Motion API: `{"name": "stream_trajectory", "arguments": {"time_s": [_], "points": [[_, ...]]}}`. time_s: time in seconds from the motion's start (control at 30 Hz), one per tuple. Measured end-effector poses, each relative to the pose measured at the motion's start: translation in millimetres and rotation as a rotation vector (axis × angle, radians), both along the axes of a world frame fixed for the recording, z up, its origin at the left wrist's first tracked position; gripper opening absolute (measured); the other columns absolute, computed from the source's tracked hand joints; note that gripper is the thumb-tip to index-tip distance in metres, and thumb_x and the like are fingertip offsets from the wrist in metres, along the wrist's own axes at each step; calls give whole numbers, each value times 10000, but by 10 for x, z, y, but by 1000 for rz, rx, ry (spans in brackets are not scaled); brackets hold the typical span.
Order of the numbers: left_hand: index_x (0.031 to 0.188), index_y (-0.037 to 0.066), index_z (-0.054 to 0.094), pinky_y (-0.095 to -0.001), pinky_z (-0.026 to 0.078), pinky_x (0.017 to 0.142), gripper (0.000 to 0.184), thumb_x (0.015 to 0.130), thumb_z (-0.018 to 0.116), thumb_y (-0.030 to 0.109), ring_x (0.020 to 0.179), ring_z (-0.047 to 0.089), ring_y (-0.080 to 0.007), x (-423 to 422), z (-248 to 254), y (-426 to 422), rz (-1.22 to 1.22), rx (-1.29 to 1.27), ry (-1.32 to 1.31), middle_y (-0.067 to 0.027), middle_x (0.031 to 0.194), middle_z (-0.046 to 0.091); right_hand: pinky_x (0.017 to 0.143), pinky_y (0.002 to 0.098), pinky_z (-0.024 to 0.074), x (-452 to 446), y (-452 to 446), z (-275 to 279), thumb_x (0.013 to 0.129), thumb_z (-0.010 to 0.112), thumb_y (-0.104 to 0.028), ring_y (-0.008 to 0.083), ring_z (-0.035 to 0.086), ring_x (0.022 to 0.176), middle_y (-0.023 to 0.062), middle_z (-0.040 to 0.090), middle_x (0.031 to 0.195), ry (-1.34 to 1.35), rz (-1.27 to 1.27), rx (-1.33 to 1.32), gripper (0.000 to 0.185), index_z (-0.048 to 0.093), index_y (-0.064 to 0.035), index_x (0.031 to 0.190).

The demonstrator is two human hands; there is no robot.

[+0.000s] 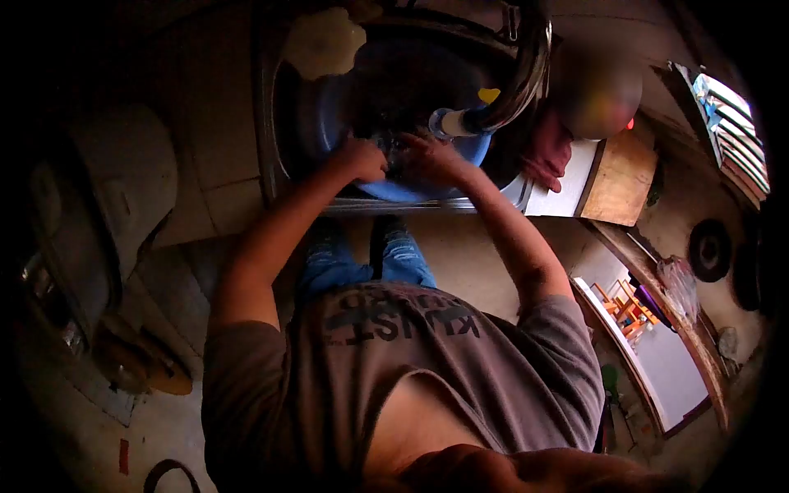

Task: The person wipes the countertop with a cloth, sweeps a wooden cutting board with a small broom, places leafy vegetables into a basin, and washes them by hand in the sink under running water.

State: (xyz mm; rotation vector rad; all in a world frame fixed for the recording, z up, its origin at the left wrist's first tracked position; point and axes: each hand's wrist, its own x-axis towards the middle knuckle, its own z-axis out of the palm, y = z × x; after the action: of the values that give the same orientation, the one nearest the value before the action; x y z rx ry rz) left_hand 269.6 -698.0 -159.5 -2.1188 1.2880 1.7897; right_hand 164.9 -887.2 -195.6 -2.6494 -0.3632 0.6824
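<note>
A blue basin [472, 160] sits inside the metal sink [362, 205], and both of my hands are over its near part. My left hand [362, 158] is closed like a fist at the basin's near left. Close by on the right, the fingers of my right hand [436, 160] reach toward it and curl in at the dark middle. Small glints, like water, show between the hands. Whatever the hands grip there is too dark to make out. The tap [514, 99] arches in from the right, its pale spout end [450, 123] just above my right hand.
A pale scalloped object [325, 43] lies at the sink's far left. Something small and yellow [489, 95] is near the tap. A dark red cloth [549, 152] hangs at the right side, beside a wooden board [620, 179]. A slatted window [731, 123] is farther right.
</note>
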Motion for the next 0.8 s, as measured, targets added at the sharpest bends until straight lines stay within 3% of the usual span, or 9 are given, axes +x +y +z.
{"name": "stream_trajectory", "arguments": {"time_s": [0.03, 0.13, 0.2, 0.33, 0.43, 0.5, 0.6, 0.7, 0.8], "points": [[1148, 288, 644, -665, 77, 1051, 361, 801, 550, 311, 1306, 343, -309, -26, -101, 35, -2, 3, 0, -8, 1339, 491, 970, 482, 375, -16, -108, -133, 794, 604, -307, 360, 451, 1196, 142, 475, 1324, 43, 61, -123, 483, 528, -184, 1255], [1146, 283, 635, -684, 90, 1043, 364, 803, 554, 375, 1298, 330, -327, -102, -334, 94, -69, -207, -687, -15, 1323, 495, 997, 511, 339, -84, -125, -624, 755, 634, -402, 366, 426, 1230, 132, 485, 1322, -234, -160, -31, 488, 597, -193, 1194], [1178, 285, 613, -701, 80, 1028, 396, 803, 558, 401, 1296, 331, -344, -156, -231, 65, -14, -271, -208, -15, 1368, 459, 988, 518, 354, -83, 173, -56, 758, 624, -425, 355, 460, 1205, 129, 491, 1318, -203, -23, -32, 476, 618, -194, 1175], [1147, 272, 636, -693, 64, 1035, 377, 799, 568, 400, 1305, 322, -345, -188, -42, 95, 10, -161, -173, -10, 1395, 433, 961, 535, 372, -173, -12, -215, 758, 627, -423, 354, 483, 1171, 153, 499, 1294, 70, 92, 140, 447, 646, -169, 1126], [1058, 248, 684, -633, 141, 1064, 304, 801, 569, 362, 1248, 413, -333, -182, -153, 113, 170, -315, -553, -37, 1382, 447, 844, 407, 471, -156, -45, -352, 814, 599, -299, 329, 597, 986, 151, 619, 1106, -75, -197, 34, 293, 660, -140, 1053], [1076, 200, 671, -546, 310, 1015, 344, 772, 602, 346, 1146, 515, -320, -53, -54, 26, 128, -130, 53, -109, 1218, 580, 874, 414, 458, -147, 61, -336, 846, 555, -249, 343, 577, 1025, 172, 607, 1129, -18, 58, 11, 280, 647, -110, 1071], [1067, 133, 658, -438, 466, 857, 298, 809, 576, 257, 997, 576, -375, 221, -138, -41, 255, -359, 50, -215, 1141, 585, 919, 423, 439, 305, 139, 110, 860, 512, -200, 344, 557, 1065, 181, 593, 1154, 449, 18, 107, 314, 610, -73, 1130], [1096, 54, 617, -433, 481, 813, 303, 813, 572, 150, 987, 567, -397, 491, -428, -254, 635, -650, -305, -241, 1118, 577, 893, 377, 463, 678, -115, -476, 861, 533, -285, 280, 532, 1083, 118, 570, 1197, -527, 19, -257, 325, 618, -71, 1090], [1099, 34, 608, -432, 468, 867, 295, 816, 554, 96, 1013, 562, -386, 739, -801, -502, 713, -807, -488, -217, 1172, 562, 940, 384, 425, 1188, -130, -66, 888, 496, -241, 297, 524, 1102, 153, 550, 1224, -527, -103, -239, 340, 573, -52, 1161]]}}
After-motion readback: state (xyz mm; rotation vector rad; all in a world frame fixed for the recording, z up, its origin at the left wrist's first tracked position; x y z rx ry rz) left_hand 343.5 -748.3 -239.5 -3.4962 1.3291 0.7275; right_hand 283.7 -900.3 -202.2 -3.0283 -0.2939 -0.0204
